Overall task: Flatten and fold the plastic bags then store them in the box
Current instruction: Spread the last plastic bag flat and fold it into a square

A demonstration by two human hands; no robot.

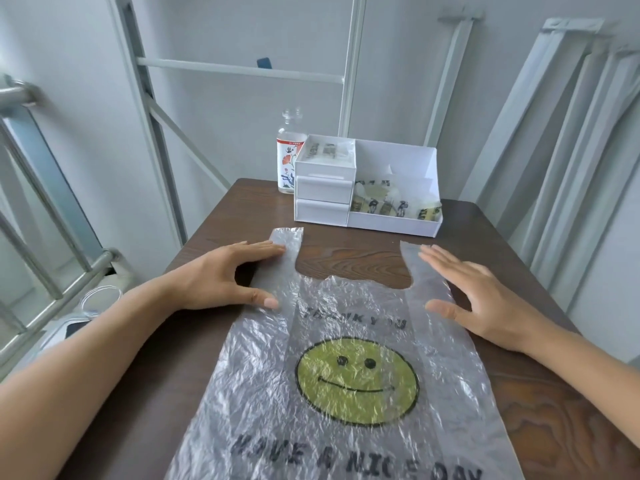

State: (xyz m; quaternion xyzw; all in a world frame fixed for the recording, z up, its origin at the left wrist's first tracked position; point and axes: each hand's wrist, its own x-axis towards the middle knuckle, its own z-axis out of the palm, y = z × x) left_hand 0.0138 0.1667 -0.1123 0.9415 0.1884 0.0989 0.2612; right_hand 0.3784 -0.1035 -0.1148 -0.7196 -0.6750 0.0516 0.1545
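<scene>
A clear plastic bag (349, 382) with a yellow smiley face and black lettering lies spread flat on the brown wooden table (554, 393), handles pointing away from me. My left hand (225, 277) rests with straight fingers on the bag's left handle, thumb on the bag's upper left edge. My right hand (474, 292) lies flat on the right handle, fingers spread. At the table's far edge stands a white box organiser (391, 220); its open right compartment and top left tray hold several folded bags (388, 202).
A glass bottle (289, 150) with a flower label stands just left of the organiser. A metal railing (52, 265) runs along the left. White metal frames (571, 150) lean against the wall behind and to the right.
</scene>
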